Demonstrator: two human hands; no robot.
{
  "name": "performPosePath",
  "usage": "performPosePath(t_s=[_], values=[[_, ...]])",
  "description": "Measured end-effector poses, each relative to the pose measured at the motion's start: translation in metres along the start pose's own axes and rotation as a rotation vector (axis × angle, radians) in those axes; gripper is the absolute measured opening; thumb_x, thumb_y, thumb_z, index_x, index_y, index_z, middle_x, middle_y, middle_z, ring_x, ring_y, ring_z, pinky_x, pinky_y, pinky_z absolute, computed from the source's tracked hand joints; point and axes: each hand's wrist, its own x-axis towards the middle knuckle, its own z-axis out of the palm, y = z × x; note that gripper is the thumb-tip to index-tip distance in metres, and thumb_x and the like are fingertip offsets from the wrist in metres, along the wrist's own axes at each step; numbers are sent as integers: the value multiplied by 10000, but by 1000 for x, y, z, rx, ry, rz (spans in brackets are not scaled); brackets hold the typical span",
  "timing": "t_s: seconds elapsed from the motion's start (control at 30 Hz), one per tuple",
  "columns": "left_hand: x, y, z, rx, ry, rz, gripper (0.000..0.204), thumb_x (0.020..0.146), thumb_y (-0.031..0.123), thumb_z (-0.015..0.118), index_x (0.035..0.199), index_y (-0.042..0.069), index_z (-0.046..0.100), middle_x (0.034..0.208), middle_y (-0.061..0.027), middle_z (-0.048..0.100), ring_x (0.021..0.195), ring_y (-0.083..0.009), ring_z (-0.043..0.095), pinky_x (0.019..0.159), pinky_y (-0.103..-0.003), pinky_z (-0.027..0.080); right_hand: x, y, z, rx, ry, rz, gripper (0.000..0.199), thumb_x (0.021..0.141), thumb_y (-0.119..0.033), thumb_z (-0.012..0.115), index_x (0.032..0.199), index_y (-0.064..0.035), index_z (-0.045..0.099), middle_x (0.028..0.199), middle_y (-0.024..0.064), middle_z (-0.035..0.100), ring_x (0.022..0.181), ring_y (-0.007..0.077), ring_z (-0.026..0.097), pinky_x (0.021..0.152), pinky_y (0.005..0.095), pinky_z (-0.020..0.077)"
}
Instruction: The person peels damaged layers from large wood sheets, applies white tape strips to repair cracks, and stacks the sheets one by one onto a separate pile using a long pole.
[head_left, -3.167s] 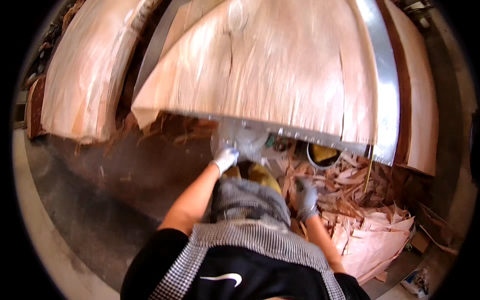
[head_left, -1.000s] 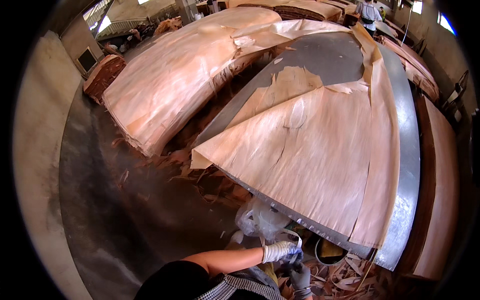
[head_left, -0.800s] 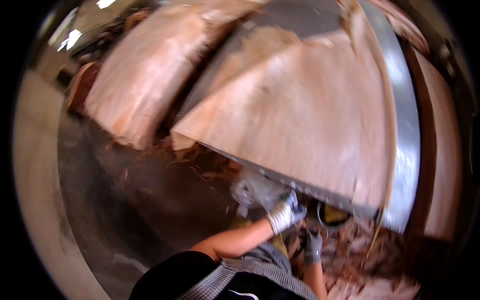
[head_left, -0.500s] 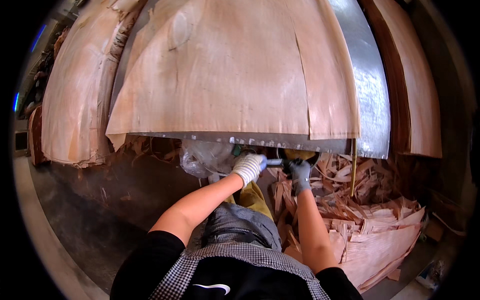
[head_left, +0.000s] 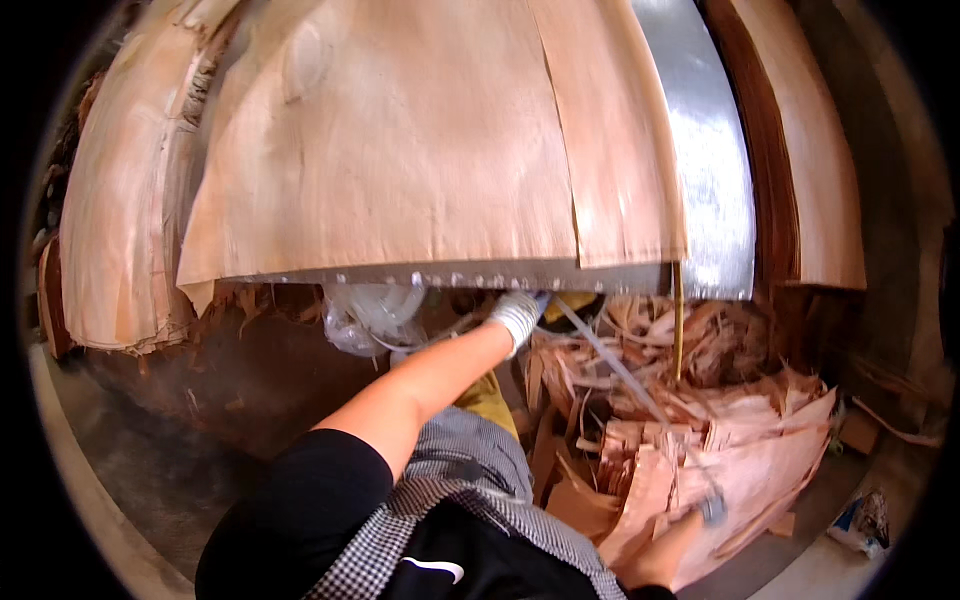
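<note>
My left hand point(head_left: 518, 318), in a white striped glove with blue at the fingers, reaches to the front edge of the table. Its fingers look closed and are partly hidden there; what they hold I cannot make out. From beside them a translucent tape-like strip point(head_left: 625, 372) runs taut and slanting down to the right. At its lower end is my right hand point(head_left: 711, 508), grey-gloved, blurred and closed on the strip. A large sheet of thin wood veneer point(head_left: 420, 150) lies over the metal-edged table point(head_left: 450, 275) just above my left hand.
Stacks of veneer stand at the left point(head_left: 130, 200) and the right point(head_left: 820, 160), beside a shiny metal strip point(head_left: 705, 130). Torn veneer scraps point(head_left: 690, 345) and a veneer pile point(head_left: 720, 470) lie low on the right. A clear plastic bag point(head_left: 370, 315) hangs under the table edge.
My right hand has moved from beside the left hand down and to the right, drawing out the translucent strip. My left hand stays by the table edge. The view has shifted slightly.
</note>
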Motion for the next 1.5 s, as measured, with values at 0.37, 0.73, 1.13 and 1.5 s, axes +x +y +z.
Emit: performPosePath(t_s=[0.37, 0.73, 1.13, 1.5], values=[[-185, -43, 27, -113, 204, 214, 640, 816, 361, 568, 1360, 71, 393, 1426, -129, 357, 1360, -315, 247, 1114, -475, 174, -207, 22, 124, -295, -935, -219, 178, 756, -168, 646, 783, 8, 651, 655, 85, 628, 566, 186, 579, 511, 320, 451], [-532, -261, 109, -672, 790, 49, 304, 807, 185, 648, 1076, 47, 618, 1024, -192, 601, 1001, -342, 563, 914, -397, 431, -681, -309, 176, 225, -1448, -1371, 162, 745, -185, 724, 776, -55, 632, 704, 94, 623, 608, 196, 587, 578, 323, 472], [-657, -499, 38, -793, 1119, -212, 203, 824, 222, 643, 840, 20, 654, 796, -148, 633, 764, -326, 597, 700, -396, 466, -923, -451, 268, 586, -2103, -138, 322, 893, -137, 606, 1179, -1, 548, 975, 30, 614, 855, 103, 570, 763, 234, 480], [-704, -778, -56, -550, 966, -281, 322, 853, 275, 562, 1030, 17, 636, 993, -180, 641, 926, -348, 597, 834, -414, 466, -1019, -717, 394, 898, -1944, -32, 156, 909, -136, 565, 1046, -61, 561, 873, 81, 644, 714, 172, 634, 570, 259, 516]])
